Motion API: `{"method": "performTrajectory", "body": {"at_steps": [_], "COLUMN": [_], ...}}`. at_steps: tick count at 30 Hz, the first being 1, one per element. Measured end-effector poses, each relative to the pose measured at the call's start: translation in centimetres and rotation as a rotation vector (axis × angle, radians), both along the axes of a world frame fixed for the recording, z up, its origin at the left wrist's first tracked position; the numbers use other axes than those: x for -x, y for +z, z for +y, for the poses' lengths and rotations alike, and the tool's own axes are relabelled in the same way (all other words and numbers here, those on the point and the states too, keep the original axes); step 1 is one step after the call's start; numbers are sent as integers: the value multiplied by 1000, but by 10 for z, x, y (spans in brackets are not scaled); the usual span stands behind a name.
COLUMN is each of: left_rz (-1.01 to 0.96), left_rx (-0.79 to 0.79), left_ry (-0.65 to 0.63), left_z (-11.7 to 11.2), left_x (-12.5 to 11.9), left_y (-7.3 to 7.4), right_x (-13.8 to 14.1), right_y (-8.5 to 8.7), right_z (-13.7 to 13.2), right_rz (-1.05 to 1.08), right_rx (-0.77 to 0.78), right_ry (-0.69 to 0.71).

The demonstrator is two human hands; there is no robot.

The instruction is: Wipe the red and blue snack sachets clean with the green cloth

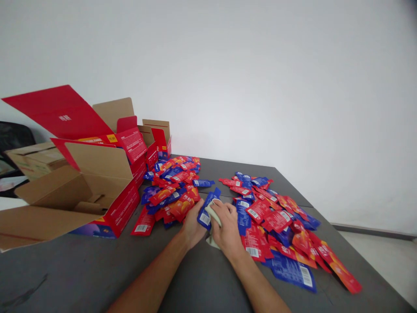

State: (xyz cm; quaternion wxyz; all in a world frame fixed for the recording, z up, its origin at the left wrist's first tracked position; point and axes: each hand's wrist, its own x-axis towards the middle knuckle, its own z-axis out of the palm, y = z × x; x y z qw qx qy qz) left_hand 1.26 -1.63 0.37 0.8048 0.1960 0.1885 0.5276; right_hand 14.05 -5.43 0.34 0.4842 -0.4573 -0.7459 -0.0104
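My left hand (pixel 193 227) is closed on a blue pouch (pixel 205 217) with a white barcode, its spout end pointing up and away. In my right hand (pixel 227 226) is a bunched pale cloth (pixel 213 214), pressed against the pouch's face; one end of the cloth hangs below the fingers. To the right of my hands spreads a heap of red and blue pouches (pixel 275 221). Another pile of red and blue pouches (pixel 176 201) lies just beyond and left of my left hand.
An open red cardboard box (pixel 122 211) stands on the dark table (pixel 195 278) at the left, flaps spread. More open red boxes (pixel 161 141) stand behind it. A brown carton (pixel 39 158) and a black chair (pixel 14 137) are farther left. A white wall (pixel 247 78) rises behind the table.
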Motion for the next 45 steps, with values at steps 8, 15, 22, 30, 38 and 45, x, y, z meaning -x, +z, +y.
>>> {"method": "performTrajectory", "body": {"at_steps": [8,15,22,30,38,45], "left_rz": [-58,7,52,-10,84,-6], "left_rx": [-4,-14,-97,-15,16,16], "left_ry": [-86,-106,-126,-93,-96,-142], "left_z": [4,6,-3,2,-3,9], "left_x": [4,10,1,5,-3,12], "left_y": [0,2,1,2,5,5], "right_x": [-5,-2,-23,2,-23,8], "right_y": [8,14,11,8,10,11], "right_z": [-1,-6,4,-4,6,-9], "right_rz": [-153,-215,12,-207,-35,-216], "right_rx": [13,38,-71,28,-86,64], "right_ry": [82,245,-63,167,-76,285]}}
